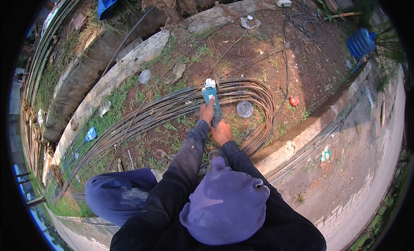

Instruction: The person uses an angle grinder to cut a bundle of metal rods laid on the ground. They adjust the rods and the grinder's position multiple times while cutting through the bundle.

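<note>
My left hand (207, 111) wraps round the body of a teal angle grinder (212, 95), and my right hand (221, 131) grips its rear end. The grinder's white head is over a curved bundle of long, rusty steel bars (263, 95), which bends back in a tight U on the right. Whether the disc touches the bars I cannot tell. A round clear plastic item (244, 109) lies inside the bend, right of the grinder.
A power strip (283, 3) and coiled cable (308, 24) lie at the back right, near a blue water jug (360, 43). Concrete edges (99, 91) border the dirt patch, with a ditch left. A red plastic scrap (294, 100) lies right of the bars.
</note>
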The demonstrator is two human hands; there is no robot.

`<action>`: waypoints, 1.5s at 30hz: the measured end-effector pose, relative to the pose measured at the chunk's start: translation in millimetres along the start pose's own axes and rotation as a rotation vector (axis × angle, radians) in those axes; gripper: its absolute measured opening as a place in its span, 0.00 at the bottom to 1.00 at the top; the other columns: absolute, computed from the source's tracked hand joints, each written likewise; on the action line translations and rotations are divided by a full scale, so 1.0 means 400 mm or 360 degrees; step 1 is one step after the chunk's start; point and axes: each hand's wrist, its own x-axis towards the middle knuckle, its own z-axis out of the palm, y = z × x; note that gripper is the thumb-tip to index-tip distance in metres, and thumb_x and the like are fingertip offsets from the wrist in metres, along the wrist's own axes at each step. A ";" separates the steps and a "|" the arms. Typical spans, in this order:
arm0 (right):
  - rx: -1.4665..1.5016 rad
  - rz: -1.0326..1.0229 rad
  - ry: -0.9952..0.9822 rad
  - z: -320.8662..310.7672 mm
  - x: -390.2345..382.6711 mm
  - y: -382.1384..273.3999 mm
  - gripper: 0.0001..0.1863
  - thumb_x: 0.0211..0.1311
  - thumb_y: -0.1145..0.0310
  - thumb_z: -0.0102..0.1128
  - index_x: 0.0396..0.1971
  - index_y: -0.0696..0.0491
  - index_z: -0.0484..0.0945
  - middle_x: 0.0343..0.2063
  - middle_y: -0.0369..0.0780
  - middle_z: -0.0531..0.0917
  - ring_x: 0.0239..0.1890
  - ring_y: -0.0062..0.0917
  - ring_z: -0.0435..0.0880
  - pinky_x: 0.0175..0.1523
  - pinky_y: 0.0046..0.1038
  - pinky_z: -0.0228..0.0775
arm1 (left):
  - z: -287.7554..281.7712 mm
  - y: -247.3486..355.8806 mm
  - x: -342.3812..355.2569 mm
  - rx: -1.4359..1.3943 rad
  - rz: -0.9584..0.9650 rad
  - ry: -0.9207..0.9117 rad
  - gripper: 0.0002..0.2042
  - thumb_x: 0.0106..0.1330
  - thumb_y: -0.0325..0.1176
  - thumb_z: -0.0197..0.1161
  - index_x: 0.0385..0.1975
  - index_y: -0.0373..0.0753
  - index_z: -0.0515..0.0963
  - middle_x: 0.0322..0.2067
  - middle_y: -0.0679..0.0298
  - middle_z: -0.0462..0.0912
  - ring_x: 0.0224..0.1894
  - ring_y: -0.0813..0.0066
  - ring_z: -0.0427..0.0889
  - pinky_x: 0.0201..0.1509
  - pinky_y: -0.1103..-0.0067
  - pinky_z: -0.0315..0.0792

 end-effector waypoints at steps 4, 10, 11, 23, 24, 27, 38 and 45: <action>0.0010 -0.0025 0.0022 0.007 0.011 0.002 0.27 0.53 0.58 0.67 0.38 0.71 0.74 0.33 0.64 0.81 0.40 0.56 0.83 0.45 0.47 0.76 | -0.001 -0.001 0.012 -0.0035 0.0031 -0.0010 0.23 0.66 0.52 0.59 0.38 0.33 0.81 0.30 0.63 0.81 0.31 0.74 0.79 0.38 0.73 0.72; -0.0013 -0.0017 0.0047 0.010 0.015 -0.006 0.27 0.54 0.59 0.67 0.38 0.71 0.74 0.33 0.64 0.81 0.40 0.56 0.83 0.44 0.47 0.76 | -0.005 0.002 0.017 -0.0010 0.0035 -0.0016 0.23 0.66 0.51 0.60 0.38 0.32 0.81 0.30 0.63 0.82 0.31 0.74 0.79 0.37 0.74 0.73; -0.0006 -0.0011 0.0044 0.008 0.016 -0.008 0.27 0.54 0.59 0.67 0.38 0.71 0.73 0.33 0.64 0.81 0.40 0.56 0.83 0.44 0.47 0.76 | -0.002 0.007 0.017 -0.0005 0.0037 -0.0011 0.23 0.66 0.51 0.60 0.38 0.32 0.81 0.30 0.62 0.82 0.31 0.74 0.79 0.37 0.74 0.73; 0.0015 0.0017 0.0024 0.002 0.021 -0.008 0.26 0.54 0.60 0.67 0.39 0.70 0.73 0.35 0.64 0.81 0.42 0.56 0.82 0.46 0.46 0.75 | 0.003 0.029 0.002 0.0132 0.0009 -0.0032 0.28 0.65 0.55 0.59 0.45 0.29 0.79 0.38 0.59 0.82 0.36 0.72 0.80 0.43 0.74 0.73; 0.0008 0.0028 0.0027 -0.005 0.019 -0.008 0.26 0.54 0.60 0.67 0.40 0.70 0.73 0.35 0.64 0.81 0.41 0.56 0.82 0.46 0.46 0.75 | 0.010 0.034 -0.005 0.0155 0.0001 -0.0020 0.28 0.65 0.54 0.59 0.45 0.29 0.79 0.37 0.59 0.82 0.36 0.71 0.80 0.43 0.74 0.73; 0.0012 -0.0004 0.0024 0.013 0.002 -0.041 0.27 0.54 0.59 0.67 0.40 0.69 0.73 0.35 0.64 0.81 0.41 0.56 0.82 0.46 0.46 0.75 | -0.043 -0.011 0.049 0.0140 -0.0001 0.0033 0.28 0.65 0.54 0.60 0.44 0.29 0.79 0.36 0.59 0.82 0.36 0.72 0.80 0.44 0.74 0.73; -0.0026 0.0002 0.0020 0.004 0.002 0.004 0.27 0.53 0.59 0.68 0.38 0.70 0.73 0.33 0.64 0.81 0.40 0.56 0.82 0.43 0.46 0.76 | 0.003 0.003 -0.011 0.0011 0.0020 0.0010 0.23 0.65 0.51 0.60 0.40 0.31 0.80 0.31 0.61 0.82 0.31 0.73 0.79 0.38 0.74 0.73; -0.0027 0.0007 0.0001 -0.002 0.006 -0.004 0.30 0.54 0.57 0.67 0.40 0.72 0.71 0.35 0.64 0.81 0.41 0.55 0.83 0.45 0.46 0.76 | 0.001 0.008 0.004 0.0067 0.0021 -0.0030 0.27 0.65 0.53 0.60 0.42 0.29 0.79 0.34 0.58 0.82 0.34 0.71 0.80 0.39 0.73 0.74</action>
